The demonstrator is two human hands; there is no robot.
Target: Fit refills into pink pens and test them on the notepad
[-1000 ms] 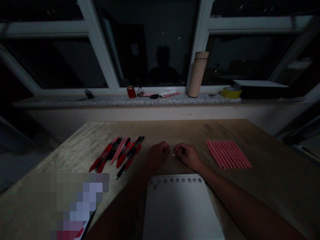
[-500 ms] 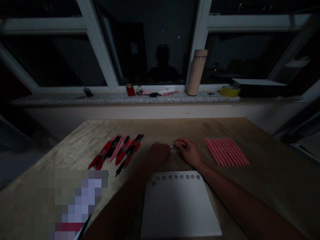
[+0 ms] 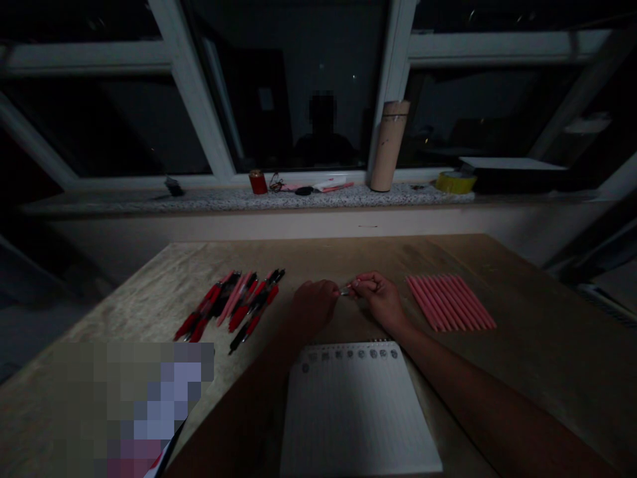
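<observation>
Beyond the top edge of a spiral notepad [image 3: 361, 411], my two hands meet fingertip to fingertip. My left hand [image 3: 316, 304] is closed, its fingers curled in shadow. Curled in a pinch, my right hand [image 3: 381, 299] faces it. Between their fingertips shows a small silvery object [image 3: 344, 291], too small and dim to name; both hands grip it. The notepad's lined page carries a row of small dark round marks along its top. Left of my hands lie several red and black pens [image 3: 253, 305] with pink pencils [image 3: 231, 302] among them. To the right, pink pencils [image 3: 450, 302] lie side by side.
All this lies on a brown table [image 3: 328, 255]. A blurred-out item [image 3: 164, 405] covers the lower left. Along the windowsill [image 3: 219, 199] stand a red jar [image 3: 257, 182], a tall tan cylinder [image 3: 391, 146] and a yellow tape roll [image 3: 455, 182].
My right hand's fingers have closed in tighter, and the silvery object between my hands is less blurred. The hands stay in nearly the same place; the pens, pencils and notepad have not moved.
</observation>
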